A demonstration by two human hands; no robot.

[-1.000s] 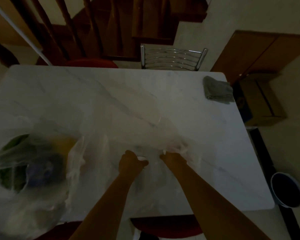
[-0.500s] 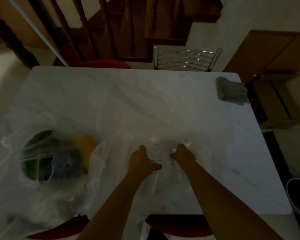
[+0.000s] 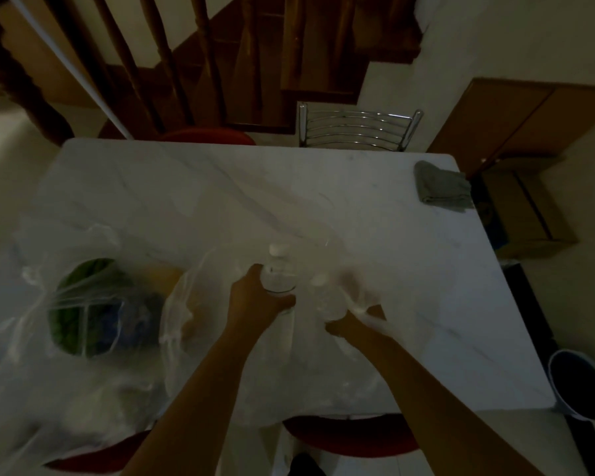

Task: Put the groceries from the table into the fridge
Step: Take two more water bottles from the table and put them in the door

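On the white marble table (image 3: 375, 207) lies a clear plastic bag (image 3: 310, 359) right in front of me. My left hand (image 3: 255, 300) grips a clear bottle with a white cap (image 3: 278, 269), lifted out of the bag's mouth. A second clear bottle with a white cap (image 3: 325, 297) stands beside it, and my right hand (image 3: 352, 322) holds it together with the bag's film; its fingers are partly veiled by plastic. Another plastic bag (image 3: 83, 304) to the left holds green, blue and yellow groceries.
A grey cloth (image 3: 442, 187) lies at the table's far right corner. A chrome chair back (image 3: 358, 127) and red seats stand around the table. A cardboard box (image 3: 526, 214) and a dark bucket (image 3: 581, 384) sit on the floor to the right.
My left hand has raised the first bottle out of the bag, so its cap now shows. The second bottle's cap has come into sight by my right hand.
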